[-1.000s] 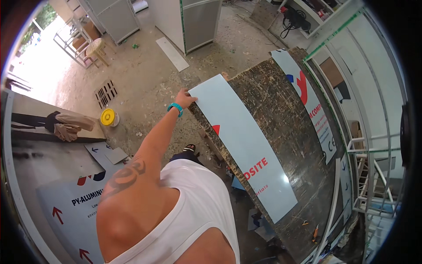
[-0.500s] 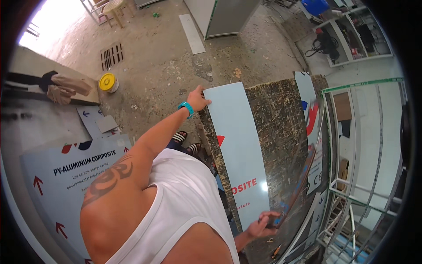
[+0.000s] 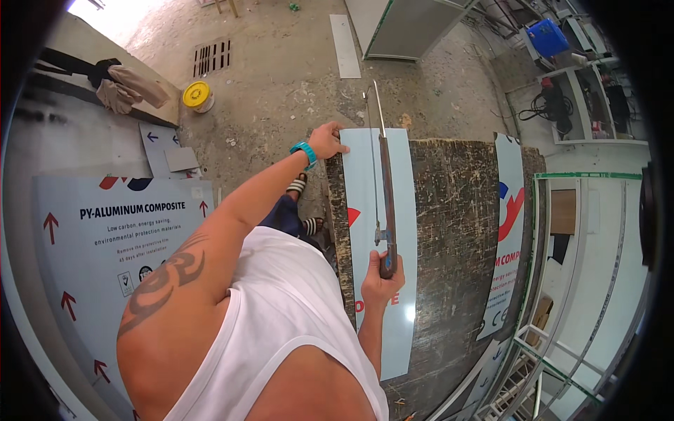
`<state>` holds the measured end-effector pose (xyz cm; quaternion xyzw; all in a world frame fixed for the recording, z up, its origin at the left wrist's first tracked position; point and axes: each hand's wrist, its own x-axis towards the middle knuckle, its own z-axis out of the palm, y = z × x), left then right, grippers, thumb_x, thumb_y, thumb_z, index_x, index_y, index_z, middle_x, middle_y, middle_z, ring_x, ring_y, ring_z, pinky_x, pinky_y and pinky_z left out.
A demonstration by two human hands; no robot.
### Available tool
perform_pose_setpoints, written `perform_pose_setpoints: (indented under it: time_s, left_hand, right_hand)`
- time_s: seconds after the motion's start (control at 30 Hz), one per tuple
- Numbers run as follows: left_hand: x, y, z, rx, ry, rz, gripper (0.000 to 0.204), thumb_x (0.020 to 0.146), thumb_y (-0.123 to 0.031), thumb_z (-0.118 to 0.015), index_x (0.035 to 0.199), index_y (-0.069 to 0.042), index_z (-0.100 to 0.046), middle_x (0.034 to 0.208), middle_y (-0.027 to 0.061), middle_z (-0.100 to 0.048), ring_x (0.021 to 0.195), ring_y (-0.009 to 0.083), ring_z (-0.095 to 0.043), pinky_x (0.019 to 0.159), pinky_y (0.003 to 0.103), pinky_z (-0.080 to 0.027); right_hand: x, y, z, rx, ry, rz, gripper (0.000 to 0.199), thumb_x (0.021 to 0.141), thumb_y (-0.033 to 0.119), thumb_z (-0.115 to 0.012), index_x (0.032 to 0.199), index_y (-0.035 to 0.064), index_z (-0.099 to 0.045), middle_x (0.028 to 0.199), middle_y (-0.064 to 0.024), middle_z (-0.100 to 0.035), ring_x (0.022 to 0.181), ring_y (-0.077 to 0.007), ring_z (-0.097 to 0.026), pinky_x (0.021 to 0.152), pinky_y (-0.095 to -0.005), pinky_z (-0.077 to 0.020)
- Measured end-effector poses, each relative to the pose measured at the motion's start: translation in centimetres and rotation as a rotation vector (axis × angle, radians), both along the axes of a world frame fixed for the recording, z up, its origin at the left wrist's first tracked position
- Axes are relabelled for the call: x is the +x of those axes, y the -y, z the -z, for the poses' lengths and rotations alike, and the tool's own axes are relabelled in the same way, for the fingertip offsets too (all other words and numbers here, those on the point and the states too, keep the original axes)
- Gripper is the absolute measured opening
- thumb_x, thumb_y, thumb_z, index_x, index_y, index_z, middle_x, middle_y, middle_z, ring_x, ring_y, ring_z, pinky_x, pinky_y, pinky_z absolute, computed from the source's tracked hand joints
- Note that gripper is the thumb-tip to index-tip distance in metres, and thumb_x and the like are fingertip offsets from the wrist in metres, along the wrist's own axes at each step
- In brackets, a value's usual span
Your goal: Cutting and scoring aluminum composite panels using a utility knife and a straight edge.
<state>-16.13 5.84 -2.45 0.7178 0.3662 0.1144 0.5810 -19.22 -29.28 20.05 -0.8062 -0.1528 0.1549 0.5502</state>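
My right hand is wrapped round the handle of a hacksaw. The saw lies lengthwise above a long pale blue-grey composite panel strip, its far end reaching past the strip's far edge. Whether the blade touches the strip I cannot tell. At the strip's far left corner, my left hand grips the edge, thumb on top and fingers partly hidden; a turquoise band is on that wrist. Beneath the strip is a dark, scratched wooden workbench top.
Another printed panel strip lies on the bench's right side, beside a metal frame with glass. A large printed panel leans at the left. A yellow-lidded bucket stands on the floor near a drain grate. A grey cabinet is ahead.
My right hand has brought the hacksaw from the bench's near right side to over the strip, pointing it away from me. My left hand stays at the strip's far left corner.
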Motion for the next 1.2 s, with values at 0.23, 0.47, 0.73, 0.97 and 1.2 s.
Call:
perform_pose_setpoints:
  time_s: [0.23, 0.47, 0.73, 0.97, 1.2]
  left_hand:
    - [0.5, -1.0, 0.1, -0.459, 0.166, -0.343, 0.034, 0.081, -0.017, -0.085, 0.107, 0.002, -0.076, 0.085, 0.0082, -0.074, 0.072, 0.0176, -0.069, 0.069, 0.03, -0.057]
    - [0.9, -2.2, -2.5, -0.542, 0.068, -0.285, 0.025, 0.088, -0.016, -0.081, 0.1, 0.005, -0.079, 0.078, 0.0091, -0.072, 0.063, 0.0141, -0.064, 0.06, 0.025, -0.054]
    - [1.6, -2.2, -2.4, -0.378, -0.038, -0.246, 0.022, 0.085, -0.016, -0.082, 0.095, 0.004, -0.08, 0.069, 0.0071, -0.068, 0.058, 0.014, -0.062, 0.057, 0.025, -0.053]
    - [1.8, -2.7, -2.4, -0.346, -0.106, -0.202, 0.024, 0.081, -0.02, -0.082, 0.095, -0.001, -0.082, 0.073, 0.0062, -0.072, 0.06, 0.0153, -0.067, 0.062, 0.027, -0.057]
    - [1.9, -2.6, -2.5, -0.299, -0.128, -0.197, 0.024, 0.082, -0.018, -0.082, 0.095, 0.002, -0.081, 0.071, 0.0074, -0.07, 0.059, 0.0143, -0.063, 0.058, 0.025, -0.054]
  right_hand:
    - [0.9, -2.2, 2.3, -0.057, 0.073, -0.091, 0.02, 0.094, 0.011, -0.077, 0.085, 0.0073, -0.06, 0.063, 0.0055, -0.045, 0.055, -0.0085, -0.033, 0.052, -0.0257, -0.0285]
    - [0.2, -2.4, 2.5, -0.107, 0.006, -0.067, 0.02, 0.095, 0.012, -0.077, 0.085, 0.0069, -0.06, 0.064, 0.005, -0.046, 0.056, -0.0089, -0.034, 0.053, -0.0257, -0.0299]
    - [0.1, -2.0, 2.8, -0.124, -0.008, -0.116, 0.019, 0.097, 0.013, -0.076, 0.086, 0.006, -0.061, 0.067, 0.003, -0.05, 0.059, -0.0097, -0.038, 0.057, -0.025, -0.0343]
    - [-0.2, -1.6, 3.2, -0.103, -0.002, -0.1, 0.019, 0.095, 0.011, -0.076, 0.086, 0.0063, -0.06, 0.066, 0.0035, -0.05, 0.058, -0.0095, -0.038, 0.056, -0.0248, -0.0336]
    - [-0.3, -1.0, 3.2, -0.097, 0.034, -0.104, 0.022, 0.092, 0.011, -0.078, 0.083, 0.0073, -0.058, 0.061, 0.0052, -0.048, 0.054, -0.0089, -0.034, 0.052, -0.0247, -0.031]
